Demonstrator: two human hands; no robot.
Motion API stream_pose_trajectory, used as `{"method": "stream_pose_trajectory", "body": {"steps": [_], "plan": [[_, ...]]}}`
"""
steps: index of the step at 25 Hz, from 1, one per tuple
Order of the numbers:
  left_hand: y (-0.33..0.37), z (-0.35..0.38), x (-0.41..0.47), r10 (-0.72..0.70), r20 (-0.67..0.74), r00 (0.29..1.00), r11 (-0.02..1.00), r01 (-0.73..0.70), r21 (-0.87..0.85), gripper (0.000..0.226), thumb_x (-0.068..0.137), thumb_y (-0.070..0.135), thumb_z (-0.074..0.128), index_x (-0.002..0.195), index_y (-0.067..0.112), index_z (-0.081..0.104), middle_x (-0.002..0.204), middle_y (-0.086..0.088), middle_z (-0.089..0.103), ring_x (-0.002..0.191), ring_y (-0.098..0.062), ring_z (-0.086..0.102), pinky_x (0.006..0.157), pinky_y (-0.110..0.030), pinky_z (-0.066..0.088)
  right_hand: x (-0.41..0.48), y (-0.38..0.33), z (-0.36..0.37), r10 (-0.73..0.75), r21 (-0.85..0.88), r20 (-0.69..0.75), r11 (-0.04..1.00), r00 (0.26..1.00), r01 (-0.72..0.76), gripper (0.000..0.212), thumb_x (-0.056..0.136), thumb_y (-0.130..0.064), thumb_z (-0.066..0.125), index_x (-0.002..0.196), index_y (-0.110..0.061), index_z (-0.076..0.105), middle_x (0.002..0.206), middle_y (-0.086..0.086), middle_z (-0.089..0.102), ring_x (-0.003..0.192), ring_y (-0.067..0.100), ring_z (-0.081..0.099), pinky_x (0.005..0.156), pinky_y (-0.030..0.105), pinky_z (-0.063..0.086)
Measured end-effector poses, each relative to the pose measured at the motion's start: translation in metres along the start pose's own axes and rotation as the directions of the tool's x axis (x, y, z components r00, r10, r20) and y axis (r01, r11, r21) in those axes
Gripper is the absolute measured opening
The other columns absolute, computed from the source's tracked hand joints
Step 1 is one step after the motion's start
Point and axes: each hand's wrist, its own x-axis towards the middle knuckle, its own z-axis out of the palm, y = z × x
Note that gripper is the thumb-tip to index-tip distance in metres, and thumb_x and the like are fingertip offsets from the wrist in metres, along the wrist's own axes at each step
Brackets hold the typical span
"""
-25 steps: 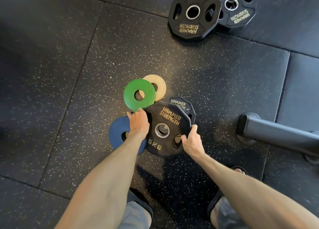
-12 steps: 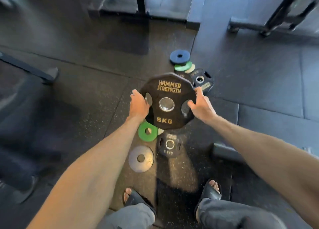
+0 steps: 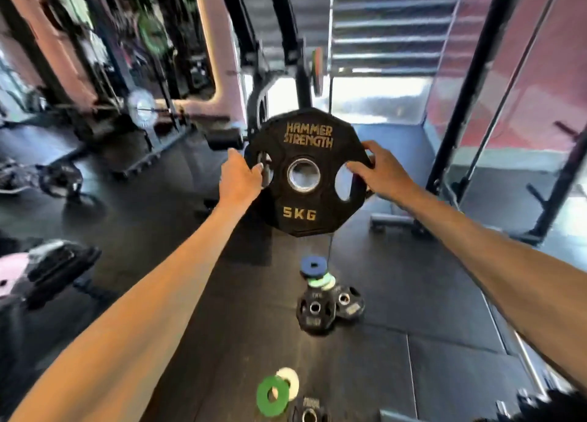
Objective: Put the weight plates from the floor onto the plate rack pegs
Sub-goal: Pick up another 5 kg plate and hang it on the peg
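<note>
Black rubber-coated 5 kg plate (image 3: 298, 213): stiff, moderately heavy, grippy. Held upright in the air, well above the floor mat (image 3: 413, 278). Left hand (image 3: 239, 175) and right hand (image 3: 378, 173) curl through its opposite side slots, the best holds. Containers: none. On the mat: blue disc (image 3: 313, 265), black plates (image 3: 316, 309), green disc (image 3: 272, 395). Rack pegs possibly behind, too blurred to tell.

Gold block lettering reading "HAMMER STRENGTH" runs across the upper face of a black, many-sided rubber weight plate (image 3: 300, 199). "5KG" stands in the same gold below its steel-ringed centre hole. Markings on the smaller black plates (image 3: 314, 310) nearby are too blurred to read.
</note>
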Motion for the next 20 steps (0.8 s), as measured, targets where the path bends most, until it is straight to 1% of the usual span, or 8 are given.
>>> {"method": "stream_pose_trajectory", "body": {"steps": [4,7,9,11,13,16,18,20], "plan": [[0.083,-0.070,0.027,0.156,-0.046,0.987,0.983,-0.160,-0.094,0.035,0.094,0.030,0.064,0.111,0.000,0.055,0.094,-0.010,0.065,0.093,-0.029,0.064,0.065,-0.033,0.044,0.002,-0.097,-0.090,-0.151,0.003,-0.038,0.988,0.988,0.152,0.043,0.088,-0.031,0.069,0.127,-0.018,0.058,0.110,0.011,0.070,0.096,0.028,0.069,0.080,0.055,0.058],[0.120,-0.097,0.014,0.249,-0.132,0.960,0.948,-0.269,-0.172,0.030,0.095,0.028,0.063,0.098,0.007,0.043,0.074,0.004,0.045,0.068,-0.013,0.045,0.052,-0.014,0.033,-0.021,-0.139,-0.129,-0.229,-0.001,-0.086,0.973,0.970,0.230,0.037,0.097,-0.023,0.063,0.133,-0.018,0.057,0.107,0.011,0.070,0.089,0.023,0.071,0.059,0.037,0.062],[0.131,-0.107,0.001,0.341,-0.187,0.921,0.904,-0.376,-0.205,0.029,0.095,0.028,0.064,0.098,0.009,0.042,0.072,0.008,0.043,0.064,-0.011,0.042,0.053,-0.015,0.033,-0.042,-0.154,-0.140,-0.257,0.014,-0.179,0.964,0.950,0.264,0.030,0.099,-0.022,0.060,0.129,-0.020,0.060,0.103,0.009,0.070,0.081,0.012,0.069,0.055,0.023,0.056],[0.140,-0.104,-0.006,0.400,-0.196,0.895,0.859,-0.441,-0.261,0.030,0.095,0.031,0.064,0.100,0.007,0.046,0.074,0.009,0.047,0.067,-0.012,0.047,0.056,-0.016,0.031,-0.062,-0.159,-0.145,-0.264,0.031,-0.302,0.958,0.916,0.287,0.026,0.101,-0.022,0.056,0.126,-0.022,0.062,0.101,0.006,0.071,0.074,0.003,0.067,0.063,0.020,0.055],[0.146,-0.093,-0.012,0.439,-0.191,0.878,0.824,-0.479,-0.304,0.031,0.095,0.034,0.064,0.100,0.008,0.047,0.075,0.009,0.049,0.068,-0.013,0.049,0.059,-0.018,0.032,-0.081,-0.160,-0.148,-0.234,0.089,-0.410,0.952,0.882,0.294,0.029,0.102,-0.022,0.054,0.130,-0.023,0.061,0.105,0.013,0.072,0.076,0.013,0.067,0.068,0.018,0.058],[0.164,-0.071,-0.029,0.524,-0.141,0.840,0.741,-0.532,-0.409,0.029,0.095,0.031,0.064,0.097,0.010,0.044,0.073,0.012,0.048,0.062,-0.006,0.047,0.054,-0.013,0.035,-0.110,-0.156,-0.160,-0.187,0.076,-0.539,0.960,0.821,0.268,0.033,0.103,-0.021,0.053,0.136,-0.023,0.058,0.120,0.015,0.069,0.099,0.020,0.067,0.076,0.010,0.051],[0.177,-0.052,-0.039,0.572,-0.116,0.812,0.682,-0.550,-0.482,0.028,0.095,0.031,0.064,0.095,0.011,0.043,0.073,0.012,0.048,0.065,-0.015,0.048,0.059,-0.021,0.034,-0.130,-0.146,-0.171,-0.174,0.014,-0.603,0.973,0.779,0.229,0.037,0.103,-0.025,0.053,0.139,-0.020,0.057,0.124,-0.005,0.068,0.111,0.004,0.064,0.095,0.017,0.049],[0.197,-0.032,-0.052,0.626,-0.082,0.776,0.623,-0.560,-0.546,0.028,0.095,0.032,0.064,0.096,0.010,0.045,0.073,0.011,0.049,0.072,-0.021,0.051,0.065,-0.030,0.035,-0.153,-0.132,-0.186,-0.135,-0.014,-0.675,0.985,0.725,0.170,0.040,0.099,-0.035,0.054,0.137,-0.024,0.058,0.121,-0.011,0.068,0.113,0.006,0.063,0.106,0.034,0.047]]}}
